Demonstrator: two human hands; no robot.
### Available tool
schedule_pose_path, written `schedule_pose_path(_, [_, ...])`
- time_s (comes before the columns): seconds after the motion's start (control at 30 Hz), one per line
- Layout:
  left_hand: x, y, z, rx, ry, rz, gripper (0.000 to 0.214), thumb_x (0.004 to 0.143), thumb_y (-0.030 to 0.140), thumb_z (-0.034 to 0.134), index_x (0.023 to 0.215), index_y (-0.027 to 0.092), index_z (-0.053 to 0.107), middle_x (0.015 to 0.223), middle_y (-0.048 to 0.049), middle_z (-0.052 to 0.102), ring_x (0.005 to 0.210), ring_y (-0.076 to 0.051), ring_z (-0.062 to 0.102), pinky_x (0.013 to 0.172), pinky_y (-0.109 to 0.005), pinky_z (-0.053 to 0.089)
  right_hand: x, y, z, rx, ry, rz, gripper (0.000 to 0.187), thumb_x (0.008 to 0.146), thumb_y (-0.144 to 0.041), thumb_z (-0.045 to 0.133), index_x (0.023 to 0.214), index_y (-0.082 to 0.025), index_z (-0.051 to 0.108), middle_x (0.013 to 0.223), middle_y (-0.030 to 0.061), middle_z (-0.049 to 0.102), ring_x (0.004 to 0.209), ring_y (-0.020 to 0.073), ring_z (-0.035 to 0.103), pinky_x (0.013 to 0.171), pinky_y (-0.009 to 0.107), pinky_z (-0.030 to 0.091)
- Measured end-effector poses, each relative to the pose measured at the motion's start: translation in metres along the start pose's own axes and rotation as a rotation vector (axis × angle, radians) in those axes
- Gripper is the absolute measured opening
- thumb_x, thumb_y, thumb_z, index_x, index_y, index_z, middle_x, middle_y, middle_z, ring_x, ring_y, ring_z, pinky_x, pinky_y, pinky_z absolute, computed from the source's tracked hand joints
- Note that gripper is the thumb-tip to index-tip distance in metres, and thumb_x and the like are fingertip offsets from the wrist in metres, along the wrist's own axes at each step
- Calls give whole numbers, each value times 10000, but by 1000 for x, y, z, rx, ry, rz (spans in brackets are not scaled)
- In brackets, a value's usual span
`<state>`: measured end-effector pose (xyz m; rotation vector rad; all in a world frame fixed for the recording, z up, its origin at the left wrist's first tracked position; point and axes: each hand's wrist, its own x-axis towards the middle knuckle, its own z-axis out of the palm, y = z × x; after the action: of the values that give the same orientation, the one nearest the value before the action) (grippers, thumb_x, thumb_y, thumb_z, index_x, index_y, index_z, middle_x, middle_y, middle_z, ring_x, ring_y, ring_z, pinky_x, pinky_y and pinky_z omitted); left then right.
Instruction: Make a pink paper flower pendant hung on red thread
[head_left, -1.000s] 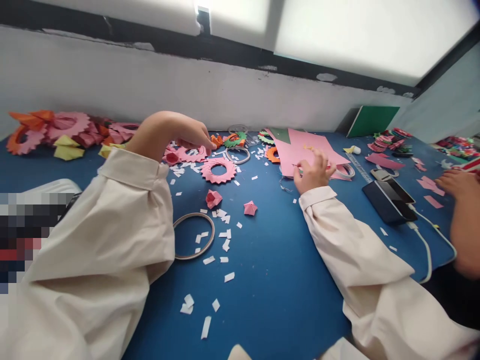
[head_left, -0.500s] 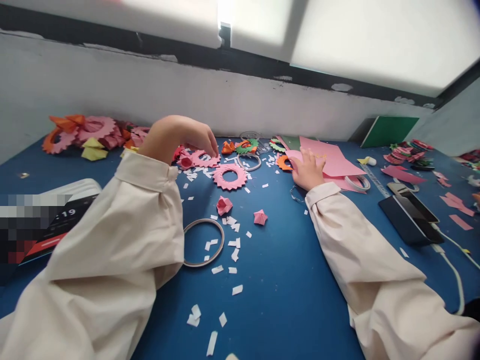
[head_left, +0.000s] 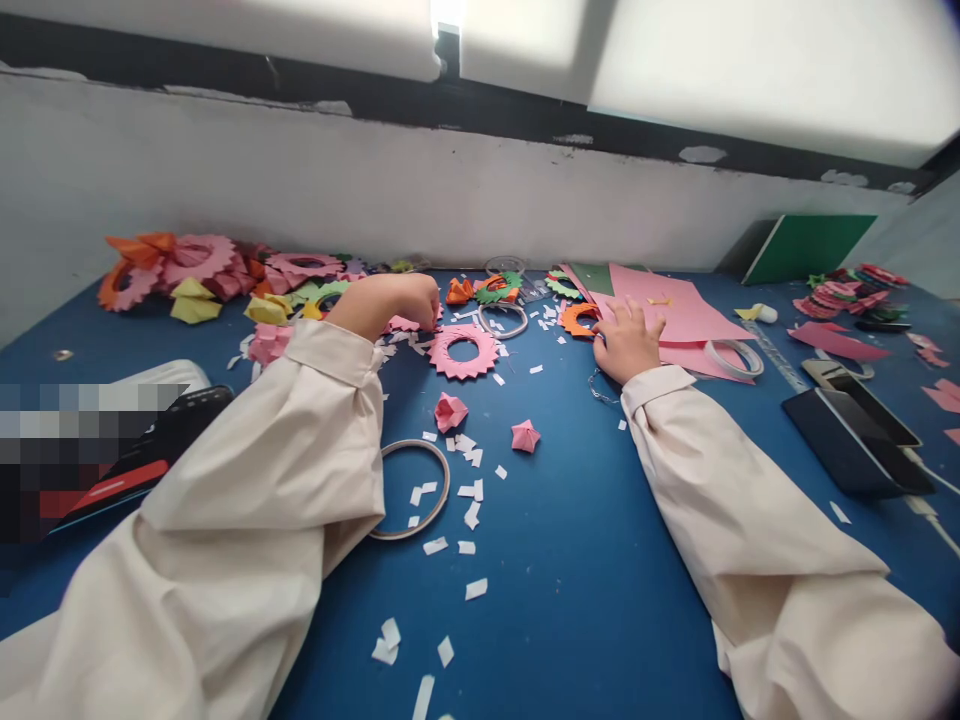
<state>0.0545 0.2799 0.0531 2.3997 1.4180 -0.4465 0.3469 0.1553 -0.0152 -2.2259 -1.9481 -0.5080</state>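
My left hand is bent at the wrist above the far side of the table, fingers curled inward. What they hold, if anything, is hidden. Beneath and beside it lies a pink paper ring, partly covered. A second pink toothed ring lies just right of it. My right hand rests with spread fingers on the near left edge of a pink paper sheet. An orange paper ring is beside its fingertips. Nearer to me are a folded pink paper flower and a pink paper star.
White paper scraps are scattered mid-table around a grey ring. Folded paper pieces are heaped at the back left. Tape rolls, a dark phone-like device with cables and a green board stand right.
My left hand has curled in and sits slightly lower, its sleeve shifted right, uncovering paper pieces on the left. My right hand stays on the pink sheet. The view has turned slightly.
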Motion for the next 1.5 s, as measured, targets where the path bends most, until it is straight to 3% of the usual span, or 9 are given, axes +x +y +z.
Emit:
schedule_pose_path(0.23, [-26,2,-20,-102,115,81,467,629,437,557,1006,193,686,919,-60,649,827,-210,573,662,-262,420,0,0,-2,74,15,23,293,805,-203,409,946,-170,664,1380,117,422,1327,332,237,989,683,146])
schedule_pose_path(0.5, [-62,25,-35,-506,138,407,440,713,479,572,973,131,638,691,-49,462,656,-116,426,593,-316,294,-1,-9,-18,304,80,19,252,812,-194,428,903,-141,656,1355,147,442,1334,343,224,1021,660,13])
schedule_pose_path(0.6, [-62,30,-34,-560,124,425,432,695,500,602,917,132,639,630,-23,390,640,-105,346,583,-318,262,-5,-29,-38,478,66,-51,346,888,-376,384,1034,-159,612,1275,128,522,1271,305,354,1040,577,196])
schedule_pose_path(0.7, [-60,35,-32,-604,157,438,400,720,469,587,908,118,625,613,-14,370,624,-93,332,580,-313,248,-15,-57,-58,667,-36,-215,486,942,-488,176,1251,-230,449,1215,48,585,1107,159,541,923,345,430])
schedule_pose_path(0.8, [-62,41,-32,-619,153,466,328,738,408,572,885,118,619,622,-18,392,613,-87,361,596,-313,256,-25,-76,-69,750,-88,-303,585,883,-587,327,1341,-222,321,1323,58,503,1185,150,490,930,289,426])
schedule_pose_path(0.9, [-69,43,-34,-642,184,457,270,735,379,582,833,130,622,585,-3,354,587,-85,317,579,-302,239,-25,-73,-64,503,-134,-235,504,888,-528,365,1311,-256,395,1340,43,485,1223,188,437,1006,390,348])
schedule_pose_path(1.1, [-76,22,-41,-650,384,277,219,773,326,528,840,128,592,569,34,278,568,-69,242,544,-268,206,-9,-32,-45,165,-229,-11,300,835,-274,411,873,-158,685,1223,157,533,1182,355,376,922,674,234])
schedule_pose_path(1.37, [-73,-11,-53,-456,728,-302,419,757,331,476,1065,68,583,600,-7,409,624,-97,320,577,-264,304,-1,-11,-32,29,-333,23,341,829,-301,404,1040,-245,665,1278,116,496,1221,348,327,936,697,229])
schedule_pose_path(1.5, [-74,-26,-55,-293,712,-482,460,701,332,510,1051,49,603,889,-103,583,729,-145,428,647,-281,350,-2,-8,-21,20,-316,39,406,862,-370,354,1183,-252,573,1399,109,388,1290,352,270,948,709,217])
